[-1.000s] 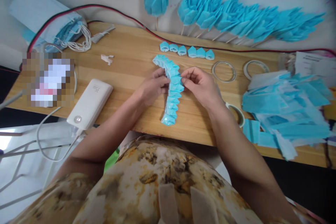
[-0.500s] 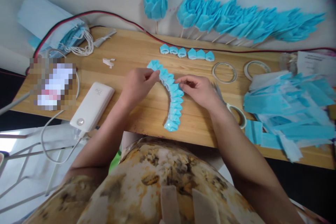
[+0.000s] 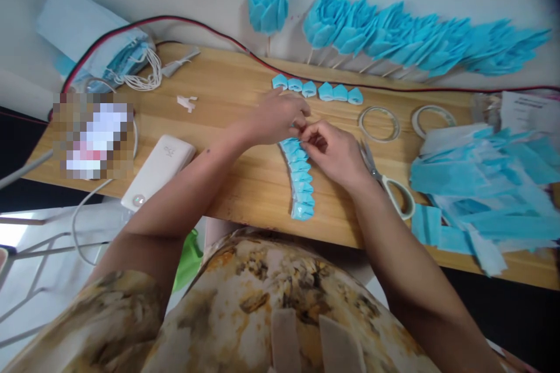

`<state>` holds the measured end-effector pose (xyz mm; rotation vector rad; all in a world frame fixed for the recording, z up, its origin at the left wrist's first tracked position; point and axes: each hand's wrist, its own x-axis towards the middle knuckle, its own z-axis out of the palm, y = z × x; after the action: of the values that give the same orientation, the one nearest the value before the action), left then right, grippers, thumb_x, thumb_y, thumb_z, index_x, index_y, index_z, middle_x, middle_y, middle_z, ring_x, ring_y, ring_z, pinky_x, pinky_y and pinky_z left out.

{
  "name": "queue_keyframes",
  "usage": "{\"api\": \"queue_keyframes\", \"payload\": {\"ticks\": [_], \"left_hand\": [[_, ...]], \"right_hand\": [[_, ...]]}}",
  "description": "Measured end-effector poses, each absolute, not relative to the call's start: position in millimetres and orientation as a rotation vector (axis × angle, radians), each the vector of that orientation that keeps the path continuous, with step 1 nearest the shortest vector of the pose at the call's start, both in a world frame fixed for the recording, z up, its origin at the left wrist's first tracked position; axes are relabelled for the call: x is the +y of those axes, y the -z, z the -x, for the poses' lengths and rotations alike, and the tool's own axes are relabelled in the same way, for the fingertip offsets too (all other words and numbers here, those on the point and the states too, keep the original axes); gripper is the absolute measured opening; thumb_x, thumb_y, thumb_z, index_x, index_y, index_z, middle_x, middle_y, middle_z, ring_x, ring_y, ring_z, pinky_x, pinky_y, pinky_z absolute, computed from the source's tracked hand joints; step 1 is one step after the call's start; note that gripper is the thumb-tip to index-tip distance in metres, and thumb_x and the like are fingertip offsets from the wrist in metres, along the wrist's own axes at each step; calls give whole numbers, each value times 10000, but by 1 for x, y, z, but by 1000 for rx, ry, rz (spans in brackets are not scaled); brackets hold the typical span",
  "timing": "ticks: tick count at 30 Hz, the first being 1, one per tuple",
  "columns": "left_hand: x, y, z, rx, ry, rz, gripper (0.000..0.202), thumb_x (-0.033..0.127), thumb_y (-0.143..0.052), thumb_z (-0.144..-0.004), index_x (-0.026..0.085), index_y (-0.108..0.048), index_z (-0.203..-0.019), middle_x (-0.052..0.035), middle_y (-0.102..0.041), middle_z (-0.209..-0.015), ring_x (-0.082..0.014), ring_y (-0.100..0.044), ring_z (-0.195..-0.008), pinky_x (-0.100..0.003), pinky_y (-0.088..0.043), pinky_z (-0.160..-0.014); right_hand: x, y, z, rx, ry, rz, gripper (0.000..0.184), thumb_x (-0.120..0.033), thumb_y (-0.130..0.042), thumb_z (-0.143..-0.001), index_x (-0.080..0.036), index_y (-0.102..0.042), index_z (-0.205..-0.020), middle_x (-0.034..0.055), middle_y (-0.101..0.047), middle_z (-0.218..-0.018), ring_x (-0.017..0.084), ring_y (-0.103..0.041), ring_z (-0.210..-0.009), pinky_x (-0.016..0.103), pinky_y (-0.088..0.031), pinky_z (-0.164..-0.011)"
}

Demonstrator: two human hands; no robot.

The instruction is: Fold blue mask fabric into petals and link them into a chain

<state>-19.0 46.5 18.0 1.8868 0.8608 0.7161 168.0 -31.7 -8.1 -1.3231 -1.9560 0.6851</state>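
A curved strip of folded blue fabric petals [image 3: 301, 178], overlapping in a row, lies on the wooden table. At its upper end, my left hand [image 3: 282, 116] reaches over with curled fingers closed on the strip and hides that part. My right hand [image 3: 330, 148] pinches the strip's right edge, thumb and fingertips together, close beside the left fingertips. Above the hands sits a short row of separate folded blue petals [image 3: 326, 91]. Scissors with pale handles [image 3: 396, 192] lie right of my right wrist, below a roll of tape [image 3: 380, 124].
Blue flowers on sticks [image 3: 385, 32] lean along the wall behind a red-black cable [image 3: 210, 24]. Cut blue fabric [image 3: 485, 180] is heaped at right near another tape roll [image 3: 433, 119]. A white power bank [image 3: 160, 169], a blurred phone [image 3: 100, 137] and bagged masks [image 3: 96, 35] occupy the left.
My left hand has moved right and now covers the strip's upper end, nearly meeting my right hand. The view has shifted slightly, and the visible strip looks straighter.
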Motion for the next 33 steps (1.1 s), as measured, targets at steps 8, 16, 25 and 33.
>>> {"api": "queue_keyframes", "payload": {"ticks": [8,16,25,33], "left_hand": [[44,-9,22,924,-539,-1994,214,25,-710,-647,190,-622,-544,-40,-643,-748,-282,-641,-1037,-446,-304,-1155],[44,-3,30,864,-172,-2637,244,222,-498,-914,167,-736,-922,-118,-744,-1030,-298,-660,-1093,-440,-420,-991],[51,3,34,885,-267,-2632,216,228,-528,-920,180,-739,-920,-71,-762,-984,-234,-661,-1008,-377,-422,-940],[50,-6,32,948,-196,-2587,239,203,-536,-930,183,-772,-962,-60,-789,-976,-217,-678,-947,-350,-429,-876]], "right_hand": [[-33,9,-169,-2111,-541,1326,101,-156,-656,-884,-257,-656,-891,29,-751,-894,212,-655,-798,341,-459,-733],[-34,6,-169,-2139,-558,1357,143,-127,-623,-836,-246,-657,-906,16,-726,-835,192,-640,-743,319,-454,-686],[-36,2,-169,-2096,-608,1334,131,-141,-637,-826,-249,-646,-898,9,-736,-848,177,-637,-721,314,-483,-697],[-36,1,-169,-2018,-706,1320,167,-166,-633,-845,-246,-676,-984,23,-764,-932,186,-680,-795,325,-532,-748]]}}
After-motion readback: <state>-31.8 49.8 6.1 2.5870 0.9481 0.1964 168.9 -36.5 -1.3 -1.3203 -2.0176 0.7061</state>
